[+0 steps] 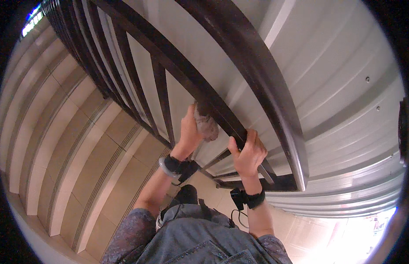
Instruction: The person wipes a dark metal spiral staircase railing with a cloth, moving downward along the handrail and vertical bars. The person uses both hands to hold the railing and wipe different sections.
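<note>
A dark metal stair railing (178,67) slants across the view, with upright balusters (161,99) below its middle rail. My left hand (190,130) holds a crumpled grey cloth (207,124) against the underside of that rail. My right hand (249,153) grips the same rail closer to its lower end, thumb on one side and fingers over the other. Above it runs the broad, shiny top handrail (257,72), which neither hand touches. Part of my left fingers is hidden behind the cloth.
Tiled stairs (92,155) with grooved edges rise along the left. A ribbed light metal wall (343,109) stands behind the railing, with several small screws in it. Bright light falls on the floor (300,231) at lower right. Each wrist wears a black strapped device.
</note>
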{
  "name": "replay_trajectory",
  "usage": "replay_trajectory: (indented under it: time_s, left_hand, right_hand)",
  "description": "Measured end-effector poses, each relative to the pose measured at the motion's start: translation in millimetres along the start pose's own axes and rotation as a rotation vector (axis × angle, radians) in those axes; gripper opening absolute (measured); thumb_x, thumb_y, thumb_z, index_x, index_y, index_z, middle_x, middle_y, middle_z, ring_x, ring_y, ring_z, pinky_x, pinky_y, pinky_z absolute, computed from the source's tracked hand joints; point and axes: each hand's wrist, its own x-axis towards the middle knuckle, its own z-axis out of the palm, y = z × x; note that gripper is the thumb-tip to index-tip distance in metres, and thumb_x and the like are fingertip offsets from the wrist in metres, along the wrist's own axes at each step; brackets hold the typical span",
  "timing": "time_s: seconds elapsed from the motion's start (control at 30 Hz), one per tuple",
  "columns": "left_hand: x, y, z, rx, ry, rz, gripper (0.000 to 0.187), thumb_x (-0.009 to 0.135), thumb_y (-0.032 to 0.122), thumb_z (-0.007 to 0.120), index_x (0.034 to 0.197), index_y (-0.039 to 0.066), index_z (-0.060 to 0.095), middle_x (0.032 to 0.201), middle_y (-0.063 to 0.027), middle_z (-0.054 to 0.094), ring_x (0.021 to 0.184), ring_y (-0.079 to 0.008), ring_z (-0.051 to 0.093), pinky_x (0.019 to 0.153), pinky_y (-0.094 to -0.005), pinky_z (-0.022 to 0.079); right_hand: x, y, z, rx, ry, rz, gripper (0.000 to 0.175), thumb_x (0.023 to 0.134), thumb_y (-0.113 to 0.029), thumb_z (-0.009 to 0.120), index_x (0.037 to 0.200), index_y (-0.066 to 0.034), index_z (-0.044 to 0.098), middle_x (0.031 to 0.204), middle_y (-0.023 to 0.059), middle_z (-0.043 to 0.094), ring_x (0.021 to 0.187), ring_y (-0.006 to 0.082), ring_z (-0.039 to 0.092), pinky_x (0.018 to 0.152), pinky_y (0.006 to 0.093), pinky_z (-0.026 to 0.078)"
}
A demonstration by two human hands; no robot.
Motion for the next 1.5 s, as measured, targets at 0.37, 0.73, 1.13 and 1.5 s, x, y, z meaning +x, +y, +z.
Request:
replay_trajectory:
  time_s: [0.37, 0.73, 1.13, 1.5]
  left_hand:
    - [-80, -162, -23, -0.613, 0.279, -0.621, 0.053, 0.101, 0.055, 0.040, 0.126, 0.010, 0.054, 0.096, -0.0015, 0.062, 0.089, -0.0102, 0.059, 0.066, -0.0275, 0.046]
    - [-32, -20, -9, 0.328, 0.077, 0.234, 0.044, 0.084, 0.000, 0.067, 0.124, 0.003, 0.050, 0.100, -0.0058, 0.066, 0.087, -0.0172, 0.063, 0.075, -0.0306, 0.053]
    - [-75, -146, -29, -0.688, 0.133, -0.525, 0.051, 0.102, 0.048, 0.039, 0.134, 0.009, 0.050, 0.121, -0.0034, 0.059, 0.101, -0.0153, 0.060, 0.087, -0.0344, 0.050]
    - [-126, -376, -70, -0.496, 0.420, -0.822, 0.045, 0.099, 0.041, 0.047, 0.123, 0.004, 0.055, 0.086, -0.0101, 0.058, 0.072, -0.0222, 0.065, 0.064, -0.0406, 0.053]
  right_hand:
    - [4, -8, -6, 0.020, -0.038, -0.001, 0.040, 0.085, -0.040, 0.067, 0.101, -0.0052, 0.055, 0.080, 0.0114, 0.059, 0.067, 0.0335, 0.063, 0.057, 0.0410, 0.049]
    - [4, -6, -8, 0.032, -0.060, 0.006, 0.040, 0.087, -0.040, 0.066, 0.102, -0.0052, 0.055, 0.080, 0.0126, 0.060, 0.067, 0.0346, 0.063, 0.058, 0.0416, 0.049]
    - [3, -10, -17, -0.013, -0.138, 0.029, 0.049, 0.083, -0.045, 0.068, 0.107, -0.0031, 0.056, 0.086, 0.0133, 0.060, 0.074, 0.0350, 0.062, 0.061, 0.0425, 0.049]
    - [1, -19, -9, -0.018, -0.063, 0.064, 0.053, 0.087, -0.052, 0.057, 0.103, -0.0013, 0.058, 0.074, 0.0126, 0.062, 0.062, 0.0324, 0.061, 0.057, 0.0402, 0.047]
